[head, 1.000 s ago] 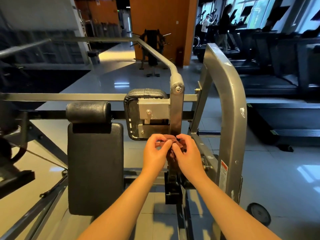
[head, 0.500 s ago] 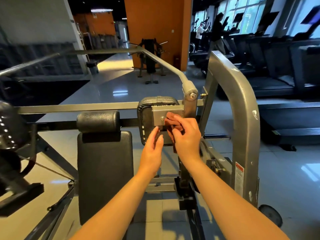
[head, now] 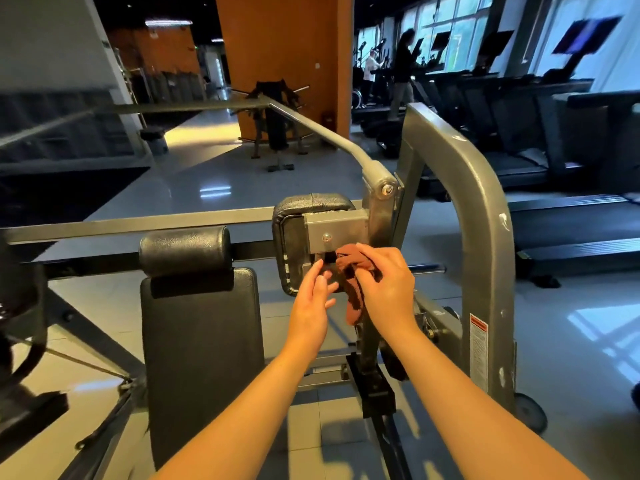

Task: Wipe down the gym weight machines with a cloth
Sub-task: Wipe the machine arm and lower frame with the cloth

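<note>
A grey steel weight machine fills the view, with a curved upright frame on the right and a metal bracket plate bolted to a small black pad. My right hand grips a brown cloth just below that bracket, and the cloth's tail hangs down beside the central post. My left hand hovers right beside it with straight fingers, fingertips close to the pad's lower edge and holding nothing.
A black seat back with a round headrest stands to the left. A long grey lever arm runs up and back. Treadmills line the right side, with people on machines far behind. An orange pillar rises ahead.
Both hands held the cloth lower on the post a second ago. My right hand has carried it up to the bracket, and my left hand has let go and stays beside it.
</note>
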Demonstrator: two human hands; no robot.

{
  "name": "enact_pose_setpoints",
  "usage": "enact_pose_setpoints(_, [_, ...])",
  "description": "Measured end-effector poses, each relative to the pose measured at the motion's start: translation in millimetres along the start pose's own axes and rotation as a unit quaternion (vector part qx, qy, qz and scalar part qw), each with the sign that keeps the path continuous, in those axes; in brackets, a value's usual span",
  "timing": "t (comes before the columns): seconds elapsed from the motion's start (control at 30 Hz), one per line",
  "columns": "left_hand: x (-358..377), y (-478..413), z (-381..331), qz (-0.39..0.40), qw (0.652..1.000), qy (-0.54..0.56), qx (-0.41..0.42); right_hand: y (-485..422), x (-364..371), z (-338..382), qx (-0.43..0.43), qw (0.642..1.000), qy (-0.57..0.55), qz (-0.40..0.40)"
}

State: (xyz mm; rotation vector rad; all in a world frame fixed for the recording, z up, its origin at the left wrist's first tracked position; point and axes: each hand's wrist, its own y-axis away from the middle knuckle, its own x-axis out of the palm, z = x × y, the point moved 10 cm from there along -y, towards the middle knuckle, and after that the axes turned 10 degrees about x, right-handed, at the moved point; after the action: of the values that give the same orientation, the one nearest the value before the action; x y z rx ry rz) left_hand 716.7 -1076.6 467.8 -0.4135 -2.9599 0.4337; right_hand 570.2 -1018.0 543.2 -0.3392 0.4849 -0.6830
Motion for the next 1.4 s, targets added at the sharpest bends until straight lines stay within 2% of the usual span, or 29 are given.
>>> enact_pose_setpoints(0.13, [-7,-4,-1,-0.005,1.000,0.005,0.008,10,5,8,-0.014,0.999,-0.002,-0.034])
enact_pose_setpoints(0.2, [-9,-5,-1,0.004,1.000,-0.002,0.016,12,22,4,-0.011,1.000,0.002,-0.017])
enact_pose_setpoints(0.3, [-16,-3,11,0.002,1.000,-0.011,0.002,6,45,-13,0.045,0.999,-0.004,0.023])
enact_pose_setpoints(0.4, [-21,4,30,0.007,0.999,-0.043,-0.011,10,38,-15,0.032,0.998,0.017,0.050])
enact_pose_setpoints(0.57, [5,14,55,0.053,0.993,-0.087,-0.052,0,-22,-22,-0.025,0.997,0.059,-0.037])
enact_pose_setpoints(0.67, [33,22,65,0.089,0.989,-0.082,-0.090,-3,-9,-35,-0.050,0.993,0.106,0.003])
enact_pose_setpoints(0.77, [43,26,69,0.078,0.991,-0.047,-0.103,18,11,-70,-0.052,0.983,0.162,0.069])
enact_pose_setpoints(0.9, [43,30,78,0.051,0.990,-0.028,-0.125,43,16,-120,0.060,0.980,0.144,0.126])
enact_pose_setpoints(0.97, [46,30,73,0.054,0.992,-0.041,-0.103,37,5,-108,0.054,0.986,0.119,0.107])
enact_pose_setpoints(1.07, [54,26,63,0.051,0.995,-0.034,-0.084,10,-23,-60,-0.024,0.997,0.072,0.028])
enact_pose_setpoints(1.13, [58,22,61,0.035,0.996,-0.017,-0.085,-5,-31,-42,-0.056,0.997,0.056,0.008])
enact_pose_setpoints(1.23, [58,18,64,0.015,0.996,-0.002,-0.088,2,-14,-55,-0.065,0.994,0.067,0.061])
enact_pose_setpoints(1.33, [57,22,69,0.009,0.995,-0.002,-0.100,26,9,-103,-0.004,0.982,0.126,0.140])
enact_pose_setpoints(1.4, [57,26,69,0.008,0.995,-0.012,-0.103,34,10,-119,0.026,0.979,0.131,0.156])
